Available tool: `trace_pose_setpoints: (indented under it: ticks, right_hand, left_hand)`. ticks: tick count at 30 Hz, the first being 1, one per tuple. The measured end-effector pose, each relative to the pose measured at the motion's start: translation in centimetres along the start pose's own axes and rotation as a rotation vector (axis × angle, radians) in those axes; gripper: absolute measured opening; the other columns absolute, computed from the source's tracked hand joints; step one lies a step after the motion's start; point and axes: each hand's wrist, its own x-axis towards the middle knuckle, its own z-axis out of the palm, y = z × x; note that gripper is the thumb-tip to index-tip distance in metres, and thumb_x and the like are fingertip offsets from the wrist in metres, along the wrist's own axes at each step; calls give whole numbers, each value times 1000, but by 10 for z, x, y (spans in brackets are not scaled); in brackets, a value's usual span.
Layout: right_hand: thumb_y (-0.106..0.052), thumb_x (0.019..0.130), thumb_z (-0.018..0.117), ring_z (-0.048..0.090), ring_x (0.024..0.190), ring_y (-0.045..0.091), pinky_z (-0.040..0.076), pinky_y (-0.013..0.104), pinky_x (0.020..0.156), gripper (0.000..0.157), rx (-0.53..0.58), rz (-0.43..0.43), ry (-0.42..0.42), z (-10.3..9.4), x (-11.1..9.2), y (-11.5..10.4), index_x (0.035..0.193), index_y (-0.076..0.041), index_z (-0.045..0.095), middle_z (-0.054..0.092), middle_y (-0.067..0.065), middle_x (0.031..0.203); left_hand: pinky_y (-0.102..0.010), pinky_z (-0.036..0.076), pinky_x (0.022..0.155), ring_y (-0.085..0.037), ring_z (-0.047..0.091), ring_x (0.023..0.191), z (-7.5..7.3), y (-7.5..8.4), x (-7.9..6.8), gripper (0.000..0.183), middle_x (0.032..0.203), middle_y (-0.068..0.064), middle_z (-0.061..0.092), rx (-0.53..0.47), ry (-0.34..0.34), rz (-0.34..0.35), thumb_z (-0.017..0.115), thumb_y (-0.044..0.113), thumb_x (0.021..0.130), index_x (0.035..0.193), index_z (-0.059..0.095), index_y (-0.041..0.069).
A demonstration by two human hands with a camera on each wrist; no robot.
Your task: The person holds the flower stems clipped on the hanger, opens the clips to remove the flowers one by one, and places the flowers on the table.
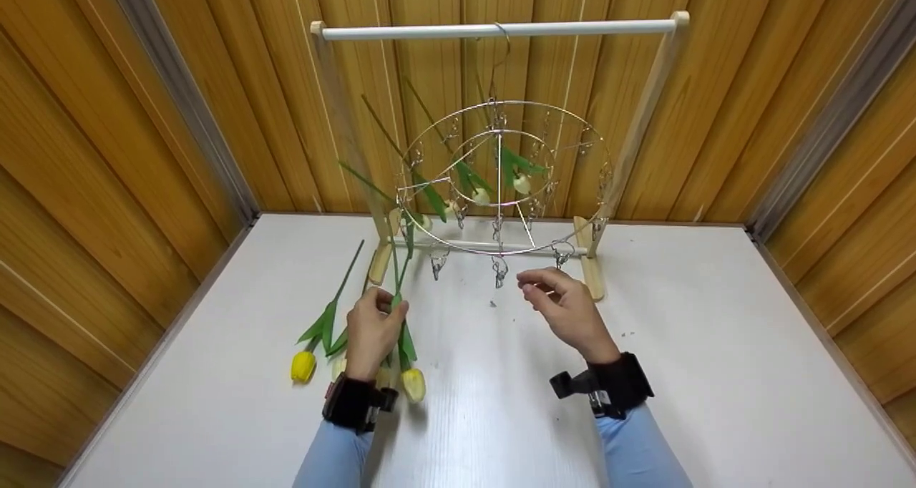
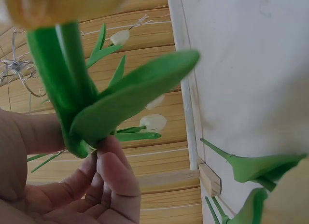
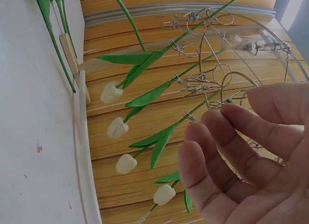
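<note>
My left hand (image 1: 372, 330) pinches the green stem of a yellow tulip (image 1: 413, 386), its bloom hanging down toward the wrist. In the left wrist view thumb and fingertips meet at the base of its green leaves (image 2: 116, 105). To the right, my right hand (image 1: 569, 313) is raised with loosely bent fingers and nothing visible between them. It is near a metal clip (image 1: 499, 272) on the round wire hanger (image 1: 458, 248). Several white tulips (image 3: 118, 128) hang head-down at a slant from the hanger's clips.
A white rail (image 1: 415, 31) on a wooden stand (image 1: 651, 101) carries the hanger. Another yellow tulip (image 1: 303, 368) lies on the white table (image 1: 680, 402) left of my left hand, with more flowers partly hidden under that hand. Wood-patterned panels (image 1: 107, 152) enclose the table.
</note>
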Motion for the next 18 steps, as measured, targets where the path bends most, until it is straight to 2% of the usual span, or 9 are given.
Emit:
trace_pose_setpoints:
  ticks: [9, 18]
  right_hand:
    - [-4, 101, 64, 66, 93, 15, 53, 22, 76, 20, -34, -30, -25, 2, -1, -1, 117, 2, 73, 72, 15, 112]
    - [-4, 101, 64, 66, 94, 17, 53, 25, 78, 20, -51, -27, -36, 2, -1, -2, 118, 1, 73, 72, 13, 110]
  left_hand:
    - [-32, 41, 60, -20, 52, 65, 10, -3, 0, 14, 77, -8, 60, 27, -63, 30, 74, 7, 91, 93, 64, -3]
    - [-32, 39, 62, -20, 51, 66, 16, -4, 5, 16, 74, -5, 56, 125, -126, -5, 75, 9, 90, 88, 63, 0]
